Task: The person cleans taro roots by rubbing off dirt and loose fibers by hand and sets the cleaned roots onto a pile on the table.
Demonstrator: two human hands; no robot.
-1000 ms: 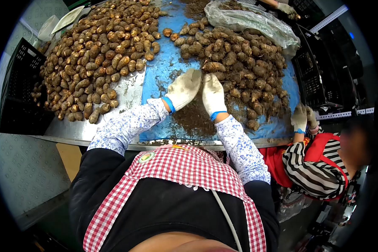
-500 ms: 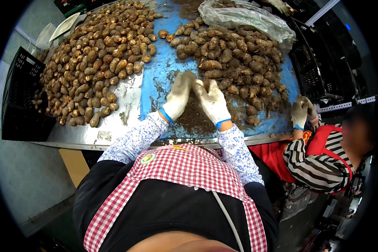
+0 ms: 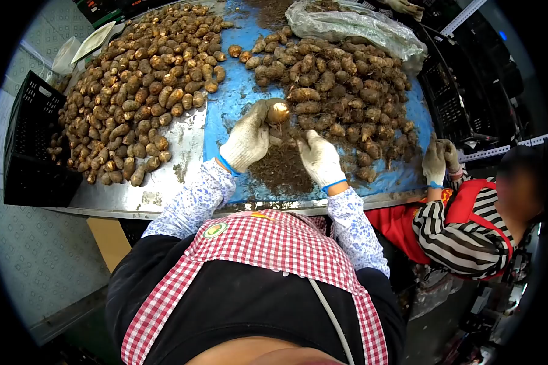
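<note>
My left hand (image 3: 248, 139), in a soiled white glove, is closed round a taro corm (image 3: 278, 113) whose pale, bare end faces up. To its right, apart from the corm, is my right hand (image 3: 320, 159), also gloved. Its thumb and fingers are pinched together near some dark fibrous bits; what lies between them is hidden. Beneath both hands, loose soil and root scraps (image 3: 283, 170) cover the blue sheet (image 3: 222, 149). Just beyond my right hand rises a heap of dirty, hairy taro corms (image 3: 347, 91).
Cleaner taro corms (image 3: 134, 103) are heaped on the left of the metal table (image 3: 186, 143), beside a black crate (image 3: 33, 146). A clear plastic bag (image 3: 356, 30) lies at the back. On the right, a person's gloved hands (image 3: 438, 159) rest near the table edge by black crates (image 3: 447, 91).
My hands have moved apart, left hand leftward and right hand rightward and down. The corm's pale end now shows above my left hand.
</note>
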